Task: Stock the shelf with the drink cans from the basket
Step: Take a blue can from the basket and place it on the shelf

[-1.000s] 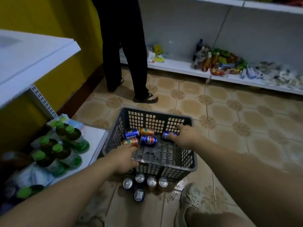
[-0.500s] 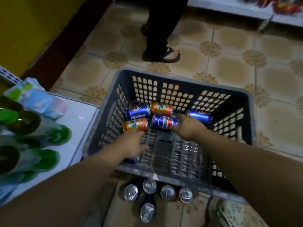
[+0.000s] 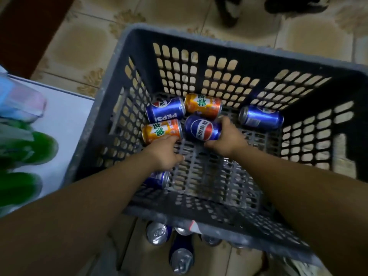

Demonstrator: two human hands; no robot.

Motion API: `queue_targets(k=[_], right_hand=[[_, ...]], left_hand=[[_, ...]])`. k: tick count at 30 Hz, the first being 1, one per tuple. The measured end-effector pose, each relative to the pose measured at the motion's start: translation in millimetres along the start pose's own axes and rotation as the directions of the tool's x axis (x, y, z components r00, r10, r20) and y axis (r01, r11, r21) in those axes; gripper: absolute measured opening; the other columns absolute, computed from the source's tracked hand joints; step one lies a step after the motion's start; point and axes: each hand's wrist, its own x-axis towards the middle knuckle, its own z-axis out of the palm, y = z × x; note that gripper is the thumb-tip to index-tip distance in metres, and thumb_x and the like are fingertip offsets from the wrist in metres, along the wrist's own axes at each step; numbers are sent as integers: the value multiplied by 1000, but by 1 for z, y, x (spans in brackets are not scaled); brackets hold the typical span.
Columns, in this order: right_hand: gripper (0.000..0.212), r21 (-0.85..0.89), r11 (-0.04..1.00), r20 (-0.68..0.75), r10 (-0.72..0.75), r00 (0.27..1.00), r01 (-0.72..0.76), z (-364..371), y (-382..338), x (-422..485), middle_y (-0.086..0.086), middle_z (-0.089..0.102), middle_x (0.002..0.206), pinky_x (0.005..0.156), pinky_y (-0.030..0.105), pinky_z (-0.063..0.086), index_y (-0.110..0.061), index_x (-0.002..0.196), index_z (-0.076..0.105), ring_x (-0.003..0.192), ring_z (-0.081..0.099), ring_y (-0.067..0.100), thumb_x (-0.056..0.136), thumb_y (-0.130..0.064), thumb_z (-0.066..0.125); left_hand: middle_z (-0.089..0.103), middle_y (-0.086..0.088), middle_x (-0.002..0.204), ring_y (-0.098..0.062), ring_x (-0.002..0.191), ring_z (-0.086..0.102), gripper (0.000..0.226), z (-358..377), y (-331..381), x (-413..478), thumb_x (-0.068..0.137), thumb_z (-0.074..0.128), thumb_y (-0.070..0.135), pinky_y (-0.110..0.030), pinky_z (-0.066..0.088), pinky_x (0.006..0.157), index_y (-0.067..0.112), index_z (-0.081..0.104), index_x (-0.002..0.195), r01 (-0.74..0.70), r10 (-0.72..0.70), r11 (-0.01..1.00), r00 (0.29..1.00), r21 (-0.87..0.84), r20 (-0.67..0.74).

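My right hand [image 3: 225,140] curls round the blue can [image 3: 201,129] in the basket [image 3: 219,44]; left hand [image 3: 164,154] touches the orange can [image 3: 159,131] at its fingertips, grip unclear. I should wrap both fully before lifting.

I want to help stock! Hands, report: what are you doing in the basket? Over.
Right hand gripping blue Pepsi can. Left hand touching orange can, grip unclear. Four more cans in basket; nothing blocking.

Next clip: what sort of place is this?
Likely a small shop: blue and orange drink cans in a dark perforated plastic basket on patterned floor tiles, beside a low white shelf of green-capped bottles.
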Motion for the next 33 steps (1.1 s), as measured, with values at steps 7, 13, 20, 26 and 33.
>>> queue_targets(k=[7, 13, 20, 26, 33], right_hand=[[79, 106, 967, -22, -232, 972, 233, -58, -59, -108, -5, 31, 128, 97, 25, 41, -31, 140, 38, 120, 42, 15, 74, -25, 80], [74, 350, 866, -139, -330, 934, 358, -130, -139, -228, -5, 53, 121, 84, 29, 53, -30, 131, 42, 104, 58, 13, 69, -18, 81], [71, 654, 584, -228, -454, 861, 481, -176, -230, -380, 1, 60, 119, 77, 28, 54, -19, 131, 50, 103, 62, 17, 68, -4, 78], [40, 591, 446, -288, -662, 692, 672, -187, -301, -509, 4, 68, 105, 73, 24, 56, -17, 112, 60, 93, 66, 17, 78, 3, 69], [36, 478, 350, -175, -861, 478, 806, -157, -362, -642, 2, 68, 102, 69, 25, 56, -22, 110, 59, 89, 67, 16, 81, -4, 70]], left_hand=[[50, 7, 132, -13, 121, 49, 73, -26, 39, -91, 76, 77, 25, -33, 40, 103, 27, 38, 138, -126, 80, 947, 983, -295, -166], [48, 6, 138, -14, 124, 50, 92, -81, 64, -222, 71, 80, 19, -40, 44, 104, 28, 26, 145, -257, 109, 832, 945, -492, -309], [55, 20, 110, -8, 109, 57, 65, -141, 87, -398, 78, 77, 16, -17, 47, 81, 34, 36, 125, -459, 193, 702, 858, -544, -476], [63, 7, 112, -8, 101, 62, 63, -156, 85, -539, 74, 77, 2, -18, 50, 78, 27, 44, 123, -630, 160, 609, 692, -482, -704], [60, 6, 112, -4, 98, 60, 59, -129, 42, -686, 78, 74, 8, -22, 49, 83, 25, 40, 122, -651, -46, 631, 511, -422, -858]])
